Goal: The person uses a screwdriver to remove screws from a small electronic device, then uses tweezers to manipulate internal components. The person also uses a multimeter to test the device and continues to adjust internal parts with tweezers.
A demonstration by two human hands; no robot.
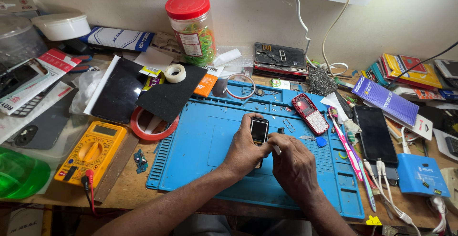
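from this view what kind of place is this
Most likely a phone repair bench: a blue repair mat, a yellow multimeter, an opened red phone, and the left hand holding a small phone.

Two hands [248,150] [293,167] work on one blue mat [200,140]. One small phone [259,132] sits between them and one red phone [310,113] lies farther back. There is one yellow meter [91,151], one jar [192,26] with a red lid, one red tape ring [152,124], one white tape roll [175,73] and one pink toothbrush [346,145].
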